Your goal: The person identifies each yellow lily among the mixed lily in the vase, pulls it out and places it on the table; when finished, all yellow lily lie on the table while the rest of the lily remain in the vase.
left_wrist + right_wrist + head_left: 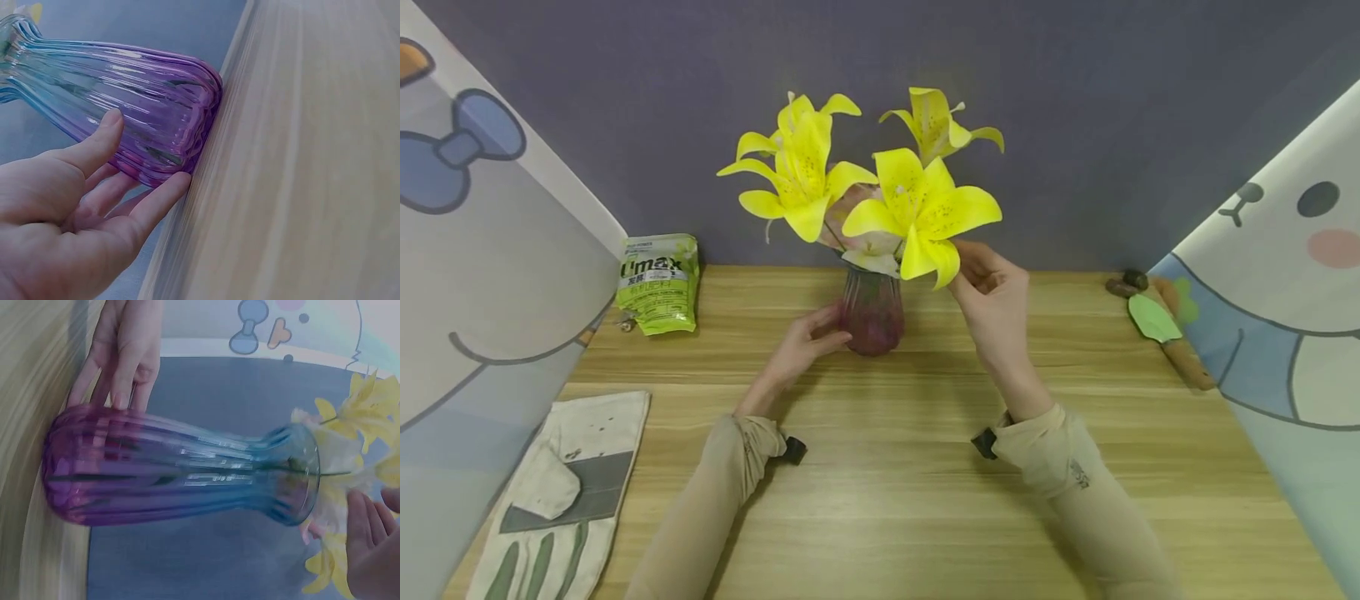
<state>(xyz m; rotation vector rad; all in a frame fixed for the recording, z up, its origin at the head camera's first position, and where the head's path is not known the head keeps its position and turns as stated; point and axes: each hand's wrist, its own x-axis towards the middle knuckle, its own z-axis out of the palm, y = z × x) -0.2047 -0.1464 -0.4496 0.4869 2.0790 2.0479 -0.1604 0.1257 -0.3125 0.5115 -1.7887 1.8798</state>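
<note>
A ribbed glass vase (871,315), purple at the base and blue at the neck, stands on the wooden table (880,500). It holds several yellow lilies (921,208). My left hand (808,337) rests against the vase's lower left side. In the left wrist view its thumb and straight fingers (156,200) touch the vase (150,106) near the base. My right hand (992,287) is raised at the front right lily, with its fingertips at a lower petal. In the right wrist view the right hand's fingers (369,537) lie straight beside the blooms (369,406) at the vase (181,469) mouth.
A green pouch (658,283) leans at the back left. A pair of work gloves (561,492) lies at the front left. A wooden-handled tool with a green tag (1157,321) lies at the right. Cartoon-printed panels (482,250) close both sides, and a grey wall stands behind.
</note>
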